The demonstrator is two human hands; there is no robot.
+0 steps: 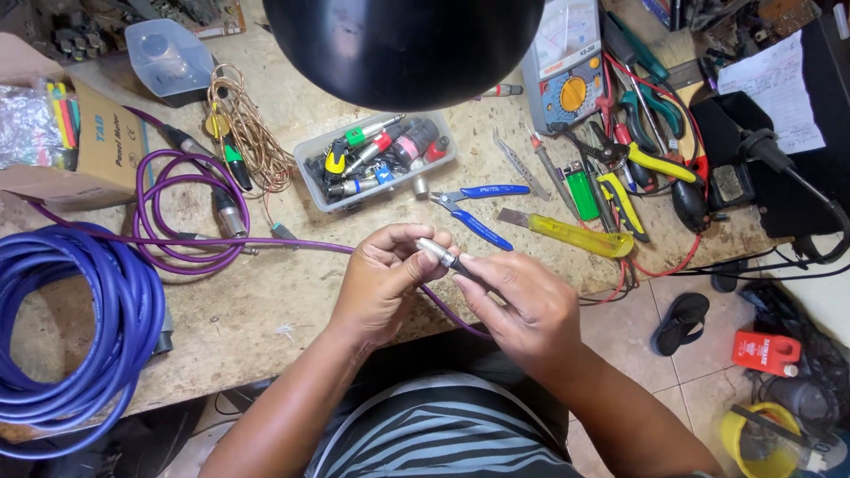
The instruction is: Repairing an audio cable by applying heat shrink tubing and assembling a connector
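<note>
My left hand (382, 279) and my right hand (522, 305) meet over the front edge of the workbench (292, 301). Together they hold a small silver and black cable connector (440, 253). The left fingers pinch its silver end, the right fingers grip its black end. A purple cable (292, 242) runs from the left across the bench to my hands and passes under them.
A coil of purple cable (71, 327) lies at left beside a cardboard box (97, 146). A clear tray of connectors (376, 159), blue-handled cutters (474, 212), a yellow utility knife (575, 235), a multimeter (567, 75), pliers (637, 159) and a black lamp shade (403, 44) crowd the bench.
</note>
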